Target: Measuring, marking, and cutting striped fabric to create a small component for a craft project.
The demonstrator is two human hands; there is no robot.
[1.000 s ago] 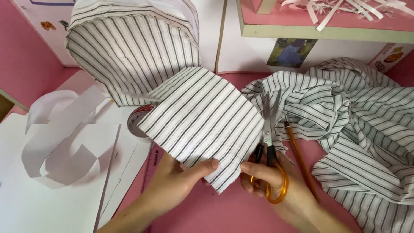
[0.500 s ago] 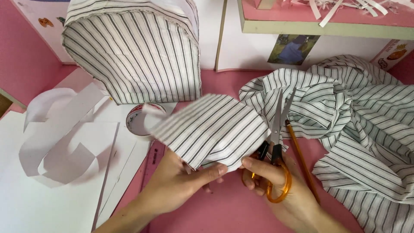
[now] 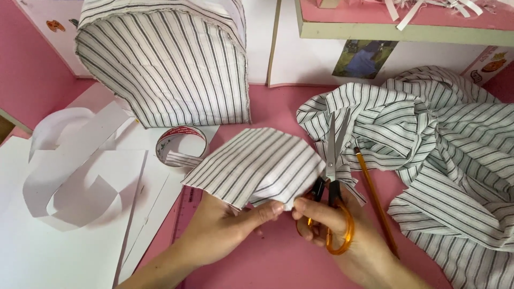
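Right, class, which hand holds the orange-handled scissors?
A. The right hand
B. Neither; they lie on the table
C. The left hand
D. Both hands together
A: the right hand has its fingers through the orange loops of the scissors, while the left hand pinches the edge of the striped fabric piece.

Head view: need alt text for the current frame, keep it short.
Over a pink table, the left hand pinches the edge of a small striped fabric piece while the right hand holds orange-handled scissors, blades slightly apart. A pencil and a heap of striped cloth lie to the right; a tape roll and white paper cut-outs lie to the left.
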